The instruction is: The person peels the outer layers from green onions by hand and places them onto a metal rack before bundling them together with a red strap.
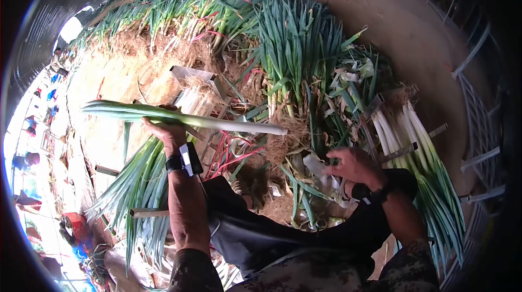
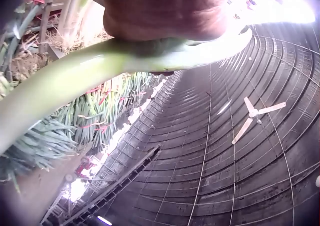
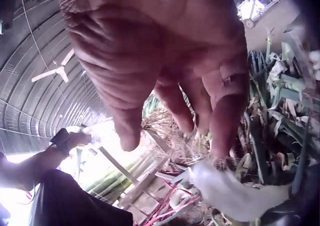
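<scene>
A long leek [image 1: 217,123] lies nearly level in the head view, its white root end pointing right. My left hand [image 1: 167,130] grips it round the green part; in the left wrist view the hand [image 2: 165,13] is over the leek [image 2: 65,78]. My right hand [image 1: 356,166], apart from that leek, has its fingers spread and slightly bent above the scraps. Close under its fingertips in the right wrist view is a whitish peeled leaf [image 3: 235,193]; whether the hand [image 3: 160,51] touches it, I cannot tell.
Upright leeks [image 1: 296,47] stand ahead, with more bundles [image 1: 201,4] behind. Leeks lie in metal frames at the left [image 1: 144,178] and right [image 1: 429,167]. Red ties [image 1: 231,156] and leaf scraps are between the legs.
</scene>
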Demonstrator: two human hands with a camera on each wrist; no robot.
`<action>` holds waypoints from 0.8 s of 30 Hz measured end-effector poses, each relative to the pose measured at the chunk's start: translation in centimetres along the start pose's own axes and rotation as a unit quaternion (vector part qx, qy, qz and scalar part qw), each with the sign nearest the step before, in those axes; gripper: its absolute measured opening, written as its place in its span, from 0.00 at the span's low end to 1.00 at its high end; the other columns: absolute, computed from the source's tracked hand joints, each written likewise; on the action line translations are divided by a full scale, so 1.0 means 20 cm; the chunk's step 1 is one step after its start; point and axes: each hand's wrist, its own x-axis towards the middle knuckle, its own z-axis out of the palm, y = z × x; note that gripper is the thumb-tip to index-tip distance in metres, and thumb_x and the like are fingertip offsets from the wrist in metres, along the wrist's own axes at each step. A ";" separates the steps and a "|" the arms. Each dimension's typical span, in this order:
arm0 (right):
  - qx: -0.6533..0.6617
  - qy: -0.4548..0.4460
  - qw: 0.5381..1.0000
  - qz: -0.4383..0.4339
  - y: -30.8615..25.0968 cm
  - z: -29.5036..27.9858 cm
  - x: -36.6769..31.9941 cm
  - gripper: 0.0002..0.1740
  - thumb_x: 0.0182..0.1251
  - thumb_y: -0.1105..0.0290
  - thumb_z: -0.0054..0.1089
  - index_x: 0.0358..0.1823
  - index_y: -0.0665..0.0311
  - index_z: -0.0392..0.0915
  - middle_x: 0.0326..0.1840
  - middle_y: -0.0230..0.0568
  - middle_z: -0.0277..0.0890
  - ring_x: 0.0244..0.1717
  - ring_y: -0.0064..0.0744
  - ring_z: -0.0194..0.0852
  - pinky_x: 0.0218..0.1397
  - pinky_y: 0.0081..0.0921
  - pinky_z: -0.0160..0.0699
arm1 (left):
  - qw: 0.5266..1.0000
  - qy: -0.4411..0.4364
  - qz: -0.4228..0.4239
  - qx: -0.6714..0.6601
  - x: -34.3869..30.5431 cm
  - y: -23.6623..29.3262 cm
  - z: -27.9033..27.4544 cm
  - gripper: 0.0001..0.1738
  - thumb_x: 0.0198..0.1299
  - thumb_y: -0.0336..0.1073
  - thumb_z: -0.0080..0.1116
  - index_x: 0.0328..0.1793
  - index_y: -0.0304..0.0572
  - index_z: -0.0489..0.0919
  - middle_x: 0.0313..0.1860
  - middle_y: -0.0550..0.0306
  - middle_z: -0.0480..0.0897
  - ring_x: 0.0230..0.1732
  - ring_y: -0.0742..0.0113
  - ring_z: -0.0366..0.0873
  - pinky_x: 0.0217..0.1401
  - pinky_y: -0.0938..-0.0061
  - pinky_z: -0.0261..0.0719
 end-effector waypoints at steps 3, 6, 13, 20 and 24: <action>0.121 0.023 0.992 0.037 -0.15 -0.07 0.12 0.21 0.62 0.64 0.73 0.52 0.69 0.82 0.38 0.43 0.85 0.37 0.31 0.84 0.41 0.27 0.83 | 0.999 0.015 -0.044 -0.007 -0.10 0.04 0.11 0.36 0.62 0.73 0.46 0.45 0.44 0.75 0.32 0.56 0.79 0.32 0.60 0.75 0.36 0.63 0.74; 0.126 0.092 0.987 -0.031 -0.30 -0.06 0.25 0.17 0.62 0.68 0.71 0.50 0.67 0.83 0.42 0.43 0.85 0.39 0.32 0.86 0.43 0.27 0.84 | 0.996 -0.031 -0.061 -0.056 -0.14 0.05 0.16 0.37 0.61 0.72 0.47 0.48 0.42 0.75 0.30 0.60 0.75 0.29 0.65 0.71 0.33 0.67 0.69; 0.118 0.090 0.987 -0.062 -0.33 0.06 0.45 0.13 0.63 0.71 0.68 0.47 0.67 0.84 0.41 0.45 0.87 0.39 0.37 0.88 0.43 0.29 0.86 | 0.972 -0.166 -0.067 -0.150 -0.18 0.07 0.20 0.37 0.59 0.65 0.54 0.57 0.35 0.74 0.31 0.66 0.72 0.30 0.71 0.69 0.35 0.71 0.66; 0.094 0.109 0.976 -0.164 -0.31 0.12 0.43 0.07 0.60 0.74 0.67 0.40 0.65 0.86 0.37 0.45 0.86 0.35 0.40 0.87 0.38 0.31 0.85 | 0.951 -0.229 -0.088 -0.188 -0.15 0.08 0.16 0.40 0.64 0.62 0.50 0.66 0.29 0.70 0.32 0.66 0.73 0.29 0.72 0.68 0.34 0.72 0.66; 0.088 0.122 0.974 -0.170 -0.29 0.17 0.40 0.05 0.58 0.72 0.68 0.35 0.62 0.84 0.34 0.42 0.85 0.34 0.42 0.86 0.37 0.34 0.85 | 0.942 -0.253 -0.093 -0.201 -0.15 0.07 0.16 0.41 0.65 0.61 0.51 0.65 0.25 0.68 0.32 0.64 0.74 0.29 0.71 0.69 0.34 0.73 0.66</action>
